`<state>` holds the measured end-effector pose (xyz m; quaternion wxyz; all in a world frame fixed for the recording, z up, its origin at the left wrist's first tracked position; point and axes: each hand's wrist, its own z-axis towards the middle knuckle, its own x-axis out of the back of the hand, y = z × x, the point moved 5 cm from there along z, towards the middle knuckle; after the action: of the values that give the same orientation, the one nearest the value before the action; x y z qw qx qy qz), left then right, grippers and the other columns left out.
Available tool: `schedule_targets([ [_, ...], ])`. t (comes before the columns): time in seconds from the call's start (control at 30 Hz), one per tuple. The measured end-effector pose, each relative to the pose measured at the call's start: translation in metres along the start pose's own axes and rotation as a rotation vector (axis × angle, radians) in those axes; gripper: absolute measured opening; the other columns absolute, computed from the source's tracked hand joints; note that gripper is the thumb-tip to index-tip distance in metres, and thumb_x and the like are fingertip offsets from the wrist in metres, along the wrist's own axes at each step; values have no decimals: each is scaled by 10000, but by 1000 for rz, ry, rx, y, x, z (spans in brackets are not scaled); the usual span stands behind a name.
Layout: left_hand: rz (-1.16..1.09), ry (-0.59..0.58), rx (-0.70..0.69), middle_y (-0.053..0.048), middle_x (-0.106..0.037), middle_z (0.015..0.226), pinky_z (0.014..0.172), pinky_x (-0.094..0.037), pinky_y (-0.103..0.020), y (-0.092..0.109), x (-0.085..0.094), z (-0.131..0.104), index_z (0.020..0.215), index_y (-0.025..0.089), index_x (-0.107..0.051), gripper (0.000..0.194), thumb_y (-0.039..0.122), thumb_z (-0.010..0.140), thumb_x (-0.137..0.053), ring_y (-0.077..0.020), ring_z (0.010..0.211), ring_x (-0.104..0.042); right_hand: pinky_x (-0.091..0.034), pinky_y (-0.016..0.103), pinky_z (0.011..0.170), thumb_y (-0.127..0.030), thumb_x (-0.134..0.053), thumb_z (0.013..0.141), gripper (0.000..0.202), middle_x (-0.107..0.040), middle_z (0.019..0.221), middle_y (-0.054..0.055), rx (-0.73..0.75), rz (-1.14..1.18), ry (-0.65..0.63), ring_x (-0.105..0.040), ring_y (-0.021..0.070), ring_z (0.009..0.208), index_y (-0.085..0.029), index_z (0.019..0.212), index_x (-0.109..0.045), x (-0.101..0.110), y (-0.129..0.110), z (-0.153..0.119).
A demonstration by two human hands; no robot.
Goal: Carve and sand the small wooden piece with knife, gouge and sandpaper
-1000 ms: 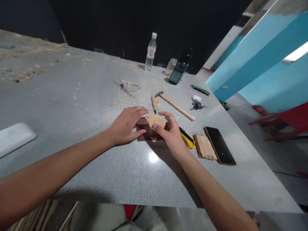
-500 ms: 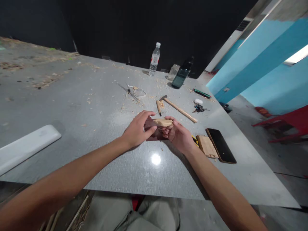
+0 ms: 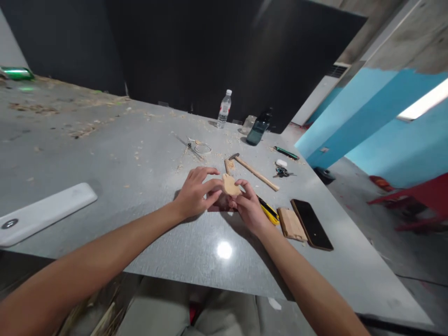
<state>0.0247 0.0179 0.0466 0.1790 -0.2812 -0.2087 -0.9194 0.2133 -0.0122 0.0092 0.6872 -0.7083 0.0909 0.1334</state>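
Observation:
A small pale piece of carved wood (image 3: 231, 185) is held up just above the table, its broad face turned toward me. My right hand (image 3: 250, 205) grips its right and lower edge, the thumb and fingers closed round it. At the left edge of the piece, the thumb and index finger of my left hand (image 3: 198, 192) close in on it, while another finger stretches out above. Beneath both hands lies a dark reddish-brown flat sheet (image 3: 217, 205), mostly covered by them. A yellow and black utility knife (image 3: 269, 212) rests close to my right hand.
Beyond my hands lie a hammer (image 3: 257, 172), wood shavings and a coiled white cable (image 3: 203, 148). A water bottle (image 3: 224, 109) and dark bottle (image 3: 258, 129) stand at the back. To the right are a wooden block (image 3: 292, 224), phone (image 3: 312, 224) and keys (image 3: 282, 172).
The wood piece has turned from lying edge-on to showing its broad face. My right hand has shifted left, uncovering the utility knife. The whole view has tilted up a little.

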Motion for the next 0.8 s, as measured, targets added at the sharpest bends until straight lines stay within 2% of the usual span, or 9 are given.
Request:
schedule_targets([
  [0.23, -14, 16, 39, -109, -651, 1313, 1104, -439, -478, -7, -2, 0, 1120, 235, -672, 178, 361, 996, -653, -269, 1268, -585, -374, 272, 644, -264, -835, 749, 504, -654, 754, -109, 3, 1, -63, -555, 131, 625, -342, 1076, -460, -7, 2, -2],
  [0.47, -58, -4, 76, -112, -661, 1284, 1082, -457, -481, -3, -2, -1, 1060, 226, -674, 150, 350, 990, -627, -268, 1237, -601, -462, 288, 685, -304, -881, 776, 578, -693, 859, -96, 34, -17, -75, -635, 145, 702, -372, 1115, -417, -11, 3, -5],
  [0.57, -122, -9, 113, -110, -663, 1265, 1081, -469, -483, -3, -3, 0, 1038, 220, -687, 156, 352, 984, -624, -266, 1230, -608, -515, 318, 727, -279, -904, 743, 668, -717, 980, -87, 66, -21, -63, -677, 163, 775, -405, 1160, -397, -10, 6, -3],
  [0.63, -181, -13, 118, -108, -658, 1257, 1081, -480, -476, -2, -5, 0, 1026, 217, -694, 151, 346, 980, -629, -260, 1230, -611, -533, 326, 751, -253, -923, 710, 717, -705, 990, -86, 91, -33, -49, -677, 166, 808, -417, 1195, -421, -8, 8, 0],
  [0.7, -233, -36, 99, -103, -651, 1256, 1082, -487, -466, 0, -7, -1, 1034, 221, -700, 139, 330, 978, -634, -251, 1229, -614, -535, 317, 754, -237, -928, 702, 661, -680, 937, -79, 102, -74, -36, -655, 158, 800, -388, 1179, -495, -7, 10, 1],
  [0.8, -271, -79, 28, -102, -645, 1264, 1075, -491, -459, 6, -9, -1, 1054, 227, -696, 125, 271, 950, -644, -247, 1222, -619, -533, 305, 752, -235, -919, 724, 468, -646, 899, -51, 93, -156, -36, -619, 146, 790, -311, 1059, -601, -8, 10, -1],
])
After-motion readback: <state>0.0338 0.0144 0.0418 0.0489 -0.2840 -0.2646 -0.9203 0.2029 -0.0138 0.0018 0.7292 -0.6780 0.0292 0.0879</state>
